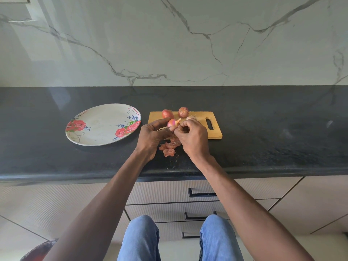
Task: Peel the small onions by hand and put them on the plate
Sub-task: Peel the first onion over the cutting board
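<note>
My left hand holds a small pink onion above the front edge of the wooden cutting board. My right hand pinches a strip of skin at the onion's tip. Two unpeeled red onions lie at the back of the board, and a paler one shows just behind my right fingers. The white plate with red roses sits left of the board with nothing on it.
Torn pink onion skins lie on the black counter below my hands. A marble wall rises behind the counter. Drawers with dark handles are beneath the counter's front edge.
</note>
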